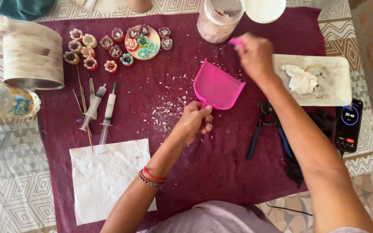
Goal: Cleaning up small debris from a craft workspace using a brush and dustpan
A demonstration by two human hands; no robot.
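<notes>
Left hand point(194, 120) closed around the handle of a pink dustpan point(216, 87), pan tilted with its open edge toward the top of the maroon cloth point(221, 164). Right hand point(254, 54) curled around a small pink brush point(235, 42), blurred, just above the dustpan's far corner and below a clear jar point(218, 19). White crumbs point(165, 113) scattered on the cloth just left of the dustpan. Two syringes point(102, 110) lying side by side farther left, above a white paper towel point(106, 179). Small clay flowers point(117, 45) clustered near the cloth's top edge, some on a round dish. Blue-handled pliers point(266, 129) beneath the right forearm, a white tray point(324, 80) and a phone point(349, 123) off to the right.
</notes>
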